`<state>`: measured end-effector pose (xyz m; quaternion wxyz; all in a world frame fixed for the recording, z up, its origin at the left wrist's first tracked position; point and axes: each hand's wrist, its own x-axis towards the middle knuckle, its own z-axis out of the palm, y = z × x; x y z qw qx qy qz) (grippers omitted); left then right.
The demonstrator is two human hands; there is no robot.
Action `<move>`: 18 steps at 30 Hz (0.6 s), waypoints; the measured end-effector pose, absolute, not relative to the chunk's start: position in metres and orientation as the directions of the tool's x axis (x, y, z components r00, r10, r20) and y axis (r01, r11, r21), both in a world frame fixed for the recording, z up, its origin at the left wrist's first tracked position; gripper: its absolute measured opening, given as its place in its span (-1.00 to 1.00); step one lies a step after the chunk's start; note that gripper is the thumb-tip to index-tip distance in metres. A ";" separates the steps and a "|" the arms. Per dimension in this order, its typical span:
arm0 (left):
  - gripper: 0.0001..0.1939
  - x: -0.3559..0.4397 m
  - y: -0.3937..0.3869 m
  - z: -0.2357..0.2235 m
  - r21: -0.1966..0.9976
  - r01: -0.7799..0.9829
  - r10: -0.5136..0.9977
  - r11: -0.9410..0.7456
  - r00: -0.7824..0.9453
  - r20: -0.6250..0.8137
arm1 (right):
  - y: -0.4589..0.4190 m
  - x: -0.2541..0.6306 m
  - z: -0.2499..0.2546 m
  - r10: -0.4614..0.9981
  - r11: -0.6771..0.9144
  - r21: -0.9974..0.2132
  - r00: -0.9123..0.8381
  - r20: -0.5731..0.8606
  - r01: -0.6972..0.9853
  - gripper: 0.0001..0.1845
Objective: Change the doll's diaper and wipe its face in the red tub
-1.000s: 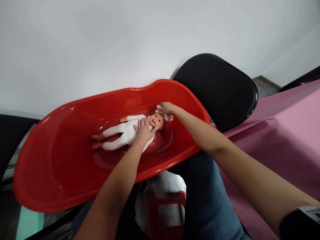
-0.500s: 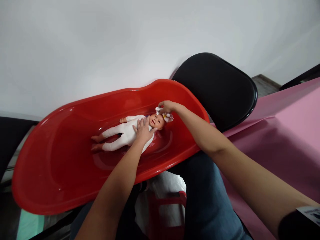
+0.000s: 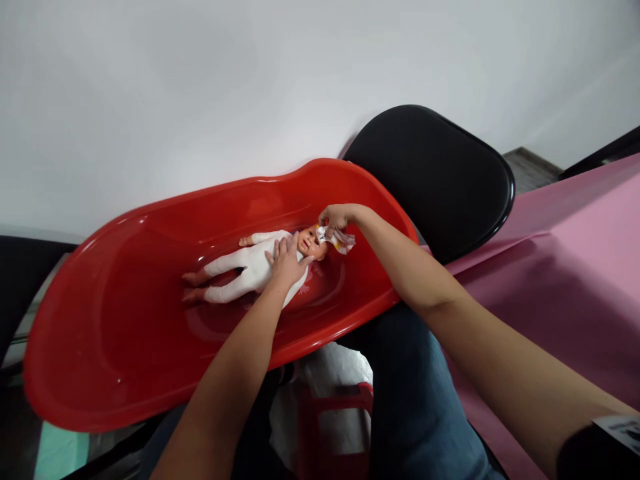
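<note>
A baby doll (image 3: 257, 262) in a white suit lies on its back in a red baby bathtub (image 3: 125, 320), its head to the right. My left hand (image 3: 289, 263) rests on the doll's upper chest, fingers spread, with the thumb by its chin. Over the doll's forehead, my right hand (image 3: 334, 217) pinches a small crumpled white-and-pink piece (image 3: 340, 240) with a yellow patch. It looks thin and soft, perhaps cloth; its exact kind is unclear. The piece covers part of the doll's forehead and an eye.
A black chair seat (image 3: 430, 180) stands against the tub's right end. Pink sheeting (image 3: 560, 267) spreads at the right. A pale wall (image 3: 200, 100) rises behind the tub. Below are my knees and a red stool (image 3: 335, 403). Another black surface (image 3: 25, 280) is at the left edge.
My right hand has moved slightly down and right, shifting the white-and-pink piece across the doll's forehead and to the right. My left hand stays on the chest.
</note>
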<state>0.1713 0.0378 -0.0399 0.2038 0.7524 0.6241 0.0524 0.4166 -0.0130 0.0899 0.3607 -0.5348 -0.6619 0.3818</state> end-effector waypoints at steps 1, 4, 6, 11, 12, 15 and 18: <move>-0.07 0.171 0.038 -0.040 0.378 0.916 0.961 -0.138 0.216 -0.172 | -0.010 0.417 0.087 0.982 0.123 -0.892 -0.182 0.047 0.435 -0.62; -0.07 0.171 0.038 -0.041 0.390 0.911 0.963 -0.136 0.214 -0.166 | -0.005 0.416 0.080 0.976 0.084 -0.896 -0.218 -0.015 0.437 -0.66; -0.06 0.171 0.039 -0.042 0.390 0.911 0.963 -0.132 0.211 -0.165 | -0.005 0.415 0.077 0.971 0.047 -0.891 -0.228 -0.065 0.451 -0.66; -0.07 0.171 0.040 -0.044 0.386 0.913 0.964 -0.133 0.210 -0.164 | -0.012 0.421 0.086 0.968 0.063 -0.867 -0.241 -0.067 0.494 -0.58; -0.07 0.171 0.040 -0.044 0.385 0.913 0.964 -0.134 0.211 -0.164 | -0.014 0.424 0.090 0.972 0.103 -0.866 -0.236 -0.018 0.490 -0.58; -0.06 0.171 0.039 -0.043 0.379 0.915 0.962 -0.136 0.214 -0.170 | -0.027 0.428 0.106 0.974 0.206 -0.862 -0.186 0.133 0.463 -0.53; -0.07 0.171 0.039 -0.041 0.371 0.919 0.961 -0.135 0.213 -0.178 | -0.047 0.421 0.122 0.975 0.219 -0.882 -0.126 0.182 0.417 -0.43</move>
